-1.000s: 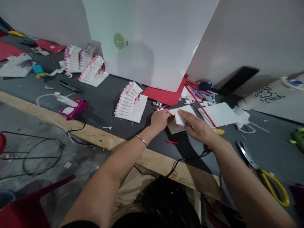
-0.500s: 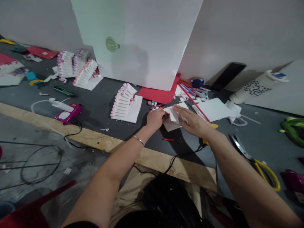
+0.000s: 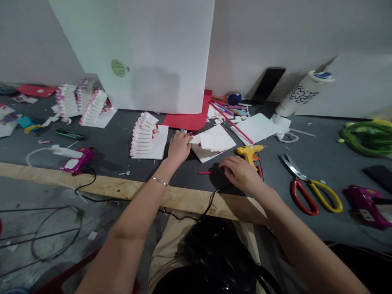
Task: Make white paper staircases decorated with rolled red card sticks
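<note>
On dark grey tabletop (image 3: 122, 143): left hand (image 3: 178, 147) pressing flat white foam-board pieces (image 3: 214, 143), right hand (image 3: 240, 173) curled, seemingly unclosed, near thin red stick (image 3: 204, 172); best pinched midway, board held steady.

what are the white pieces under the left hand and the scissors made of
White pieces: probably foam board or thick card, matte, with visibly thick, stiff flat edges. Scissors: shiny grey blades, likely metal; glossy red and yellow loop handles, likely plastic.
</note>
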Available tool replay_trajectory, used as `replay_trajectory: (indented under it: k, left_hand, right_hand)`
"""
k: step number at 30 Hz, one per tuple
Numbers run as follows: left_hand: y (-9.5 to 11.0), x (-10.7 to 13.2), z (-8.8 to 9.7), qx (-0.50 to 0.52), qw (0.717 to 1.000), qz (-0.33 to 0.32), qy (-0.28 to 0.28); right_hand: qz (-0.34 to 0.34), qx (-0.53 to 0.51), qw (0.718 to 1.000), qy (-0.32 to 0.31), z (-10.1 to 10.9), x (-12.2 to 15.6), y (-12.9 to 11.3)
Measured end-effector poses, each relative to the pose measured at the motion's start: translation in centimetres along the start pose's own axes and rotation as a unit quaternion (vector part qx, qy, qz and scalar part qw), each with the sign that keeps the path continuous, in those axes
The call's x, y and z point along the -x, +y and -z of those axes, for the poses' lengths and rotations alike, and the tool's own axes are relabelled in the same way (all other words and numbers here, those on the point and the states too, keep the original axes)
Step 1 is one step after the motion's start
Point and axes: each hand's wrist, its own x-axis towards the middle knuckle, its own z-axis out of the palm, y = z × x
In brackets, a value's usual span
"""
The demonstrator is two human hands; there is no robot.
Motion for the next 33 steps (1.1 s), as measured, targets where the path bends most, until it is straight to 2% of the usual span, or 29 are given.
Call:
replay_trajectory:
  k: [3,6,11,13,15,18,21,23,29,33]
  left_hand:
    - [0.0,0.7,-0.1,-0.03,0.999,-0.007,-0.023]
    - [-0.3,1.0,-0.2,-0.057,0.998,0.006,-0.023]
    - [-1.3,0.1,-0.1,-0.063,0.997,0.05,-0.008]
    - [-1.8,-0.3,0.0,-0.064,0.996,0.055,0.009]
    - [-1.9,-0.2,0.0,-0.066,0.995,0.047,0.059]
    - [-1.5,0.9,-0.3,-0.076,0.989,-0.039,0.119]
    - [-0.8,2.4,-0.8,-0.109,0.973,-0.183,0.092]
    - [-0.5,3.0,-1.3,-0.136,0.956,-0.245,0.084]
    - [0.1,2.2,-2.2,-0.184,0.926,-0.319,0.087]
    - [1.3,2.3,-2.7,-0.185,0.909,-0.357,0.108]
  right_hand:
    - [-0.008,0.079,0.997,-0.01,-0.2,0.5,0.5]
    - [-0.04,0.151,0.988,-0.002,0.1,1.2,1.0]
    - [-0.092,0.194,0.976,0.024,0.1,2.1,1.9]
    - [-0.107,0.201,0.973,0.031,0.0,2.4,2.1]
    - [-0.117,0.206,0.971,0.033,0.0,2.6,2.3]
    - [-0.13,0.21,0.969,0.026,0.1,2.7,2.3]
    - [-0.135,0.212,0.968,0.013,0.2,2.6,2.2]
    - [-0.138,0.213,0.967,0.009,0.2,2.5,2.1]
    - [-0.162,0.216,0.963,0.013,0.1,2.4,2.0]
    - [-0.16,0.206,0.965,0.023,0.1,2.5,2.2]
